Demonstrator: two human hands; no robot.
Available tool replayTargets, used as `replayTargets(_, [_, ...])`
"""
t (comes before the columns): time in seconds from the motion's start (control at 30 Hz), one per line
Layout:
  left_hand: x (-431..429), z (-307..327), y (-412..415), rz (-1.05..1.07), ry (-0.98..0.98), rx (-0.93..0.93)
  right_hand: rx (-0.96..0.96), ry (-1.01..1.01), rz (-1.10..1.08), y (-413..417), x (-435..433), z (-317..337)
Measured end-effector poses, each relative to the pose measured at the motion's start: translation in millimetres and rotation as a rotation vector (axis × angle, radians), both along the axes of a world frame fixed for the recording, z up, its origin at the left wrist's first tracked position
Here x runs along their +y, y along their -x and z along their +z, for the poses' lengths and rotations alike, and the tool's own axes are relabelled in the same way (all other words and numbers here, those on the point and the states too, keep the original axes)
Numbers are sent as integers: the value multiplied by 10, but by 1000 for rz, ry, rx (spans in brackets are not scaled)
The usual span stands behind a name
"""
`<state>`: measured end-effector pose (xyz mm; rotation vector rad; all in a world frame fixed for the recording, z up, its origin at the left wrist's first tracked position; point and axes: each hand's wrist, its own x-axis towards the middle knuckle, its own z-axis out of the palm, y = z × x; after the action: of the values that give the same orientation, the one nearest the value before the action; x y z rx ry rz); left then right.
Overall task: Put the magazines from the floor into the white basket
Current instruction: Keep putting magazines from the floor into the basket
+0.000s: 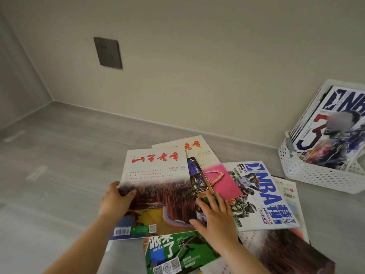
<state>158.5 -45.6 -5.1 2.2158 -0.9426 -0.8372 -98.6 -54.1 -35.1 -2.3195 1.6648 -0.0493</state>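
Got the top magazine (156, 186) pinched at its left long edge in the left grip (116, 200), thumb on the cover and fingers curled underneath. Got the right grip (213, 214) laid flat with spread fingers on the pile by the right edge, holding nothing.

Looks like the pick-up step, barely raised if at all. Rests on the heap on the floor (65, 155), on top of a second red-titled magazine (195, 149), a green magazine (177, 252) and an NBA magazine (262, 194). Runs long-ways away toward the wall (197, 66).

Needs to reach the white basket (316, 175), off to the right and a bit farther back. Well apart from the left grip, nearer the right one, and already holding a few leaning magazines.

Probably means hauling it sideways over the whole pile, or swapping to the right grip first. Might flop from that one-edge pinch.
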Motion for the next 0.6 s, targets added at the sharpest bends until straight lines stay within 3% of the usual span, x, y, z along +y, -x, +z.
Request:
replayTargets(0.1, [-105, 101, -94, 111, 50, 251, 1, 1, -9, -17, -11, -12])
replayTargets(0.17, [-182, 174, -128, 42, 48, 308, -3, -3, -16, -25, -12, -11])
replayTargets(0.27, [-250, 268, -72, -95, 44, 185, -29, -19, -26, -19, -15, 2])
replayTargets(0.37, [-216, 382, 7, -184, 164, 105, -83, -70, -27, -5, -18, 66])
replayTargets(0.47, [-146, 569, 116, -264, 352, 130, -347, -106, -134, 34, -39, 223])
replayTargets(0.6, [-119, 895, 416, -323, 539, 223, -982, -312, -315, 209, -131, 593])
